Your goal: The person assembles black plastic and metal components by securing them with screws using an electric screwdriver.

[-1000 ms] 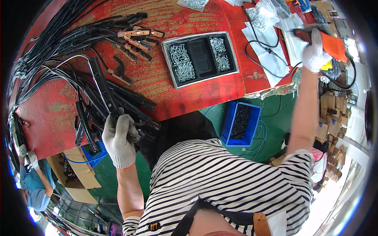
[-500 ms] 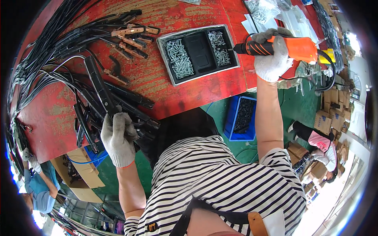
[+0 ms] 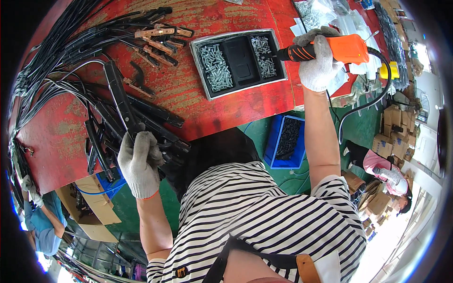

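Note:
My left hand (image 3: 139,162), in a grey-white glove, is closed on the near end of a long black cable handle (image 3: 119,96) at the table's front edge. More black handles (image 3: 158,113) lie beside and under it; the glove hides the gripped end. My right hand (image 3: 317,63), gloved too, is wrapped round an orange and black power screwdriver (image 3: 347,49), held level with its nose pointing left. That nose is at the right rim of a black tray (image 3: 239,61), whose side compartments hold small silvery screws (image 3: 216,68).
Copper-jawed clamps (image 3: 153,33) and bundled black cables (image 3: 52,61) cover the left of the red table (image 3: 188,106). Clear plastic bags (image 3: 347,19) lie at right. Below the edge stands a blue bin (image 3: 302,151) of black parts. Other people (image 3: 387,172) work at both sides.
My right hand has drawn the screwdriver a little left and up, and its black cord now hangs in a longer loop. My left hand keeps its grip, shifted slightly left.

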A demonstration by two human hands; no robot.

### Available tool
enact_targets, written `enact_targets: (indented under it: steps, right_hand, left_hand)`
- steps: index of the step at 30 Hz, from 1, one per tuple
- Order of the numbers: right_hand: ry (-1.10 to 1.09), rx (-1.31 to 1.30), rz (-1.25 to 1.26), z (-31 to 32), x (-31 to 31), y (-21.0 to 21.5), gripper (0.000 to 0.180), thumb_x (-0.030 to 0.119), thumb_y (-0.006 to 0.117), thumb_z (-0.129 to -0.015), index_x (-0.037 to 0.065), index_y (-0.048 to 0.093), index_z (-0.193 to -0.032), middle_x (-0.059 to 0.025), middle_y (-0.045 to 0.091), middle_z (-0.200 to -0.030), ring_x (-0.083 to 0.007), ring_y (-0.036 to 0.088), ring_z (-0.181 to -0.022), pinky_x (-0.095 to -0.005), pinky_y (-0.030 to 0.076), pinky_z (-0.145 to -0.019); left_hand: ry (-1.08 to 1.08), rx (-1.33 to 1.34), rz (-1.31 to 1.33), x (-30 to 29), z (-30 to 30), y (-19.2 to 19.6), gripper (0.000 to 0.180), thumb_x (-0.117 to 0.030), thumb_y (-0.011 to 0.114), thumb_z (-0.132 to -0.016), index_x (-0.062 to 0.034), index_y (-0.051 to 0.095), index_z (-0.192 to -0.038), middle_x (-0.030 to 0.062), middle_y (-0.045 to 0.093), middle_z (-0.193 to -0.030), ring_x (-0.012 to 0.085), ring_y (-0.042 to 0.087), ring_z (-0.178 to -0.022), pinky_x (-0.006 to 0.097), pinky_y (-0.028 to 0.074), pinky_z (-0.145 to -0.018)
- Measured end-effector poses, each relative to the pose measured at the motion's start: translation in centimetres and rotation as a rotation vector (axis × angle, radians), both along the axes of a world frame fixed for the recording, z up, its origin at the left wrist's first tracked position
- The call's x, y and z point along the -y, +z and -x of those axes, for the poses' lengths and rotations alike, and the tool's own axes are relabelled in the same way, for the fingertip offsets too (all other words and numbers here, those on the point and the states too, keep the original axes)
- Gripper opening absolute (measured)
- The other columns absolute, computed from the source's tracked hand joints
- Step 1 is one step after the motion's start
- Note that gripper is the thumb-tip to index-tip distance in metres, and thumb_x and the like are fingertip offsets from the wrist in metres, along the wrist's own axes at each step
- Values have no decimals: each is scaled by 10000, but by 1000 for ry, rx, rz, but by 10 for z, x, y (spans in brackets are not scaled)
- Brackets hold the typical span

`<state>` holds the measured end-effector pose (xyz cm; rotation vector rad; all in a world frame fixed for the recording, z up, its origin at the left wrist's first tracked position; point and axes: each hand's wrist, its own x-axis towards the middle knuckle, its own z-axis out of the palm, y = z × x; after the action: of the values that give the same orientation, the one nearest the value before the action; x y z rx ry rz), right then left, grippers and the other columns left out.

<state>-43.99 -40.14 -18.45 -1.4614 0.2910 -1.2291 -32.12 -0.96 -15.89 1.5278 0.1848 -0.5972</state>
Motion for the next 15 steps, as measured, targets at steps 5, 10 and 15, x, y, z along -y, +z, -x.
enact_targets:
  steps: [5, 10, 15]
  right_hand:
    - [3, -30, -61, -2, 1, -2, 247, 63, 621, -941, 4, 605, -1181, -127, 689, -907, -238, 673, -726, -472, 612, -729]
    - [12, -28, -37, -1, 2, 3, 269, 71, 614, -934, 14, 601, -1197, -129, 680, -908, -233, 664, -725, -480, 606, -725]
    - [1, -39, -28, -1, -2, 14, 277, 94, 596, -934, 25, 596, -1202, -132, 661, -892, -241, 654, -716, -493, 597, -739]
  left_hand:
    - [8, -18, 33, 0, 0, 0, 236, -157, 646, -1017, 25, 623, -1167, 31, 620, -821, 63, 499, -567, 215, 377, -477]
    - [-1, -31, 41, -3, -2, -3, 255, -151, 651, -1009, 36, 620, -1180, 41, 626, -829, 71, 511, -571, 218, 391, -477]
    - [-9, -22, 39, -3, -2, -2, 274, -151, 659, -999, 47, 617, -1184, 52, 636, -836, 76, 534, -578, 221, 414, -482]
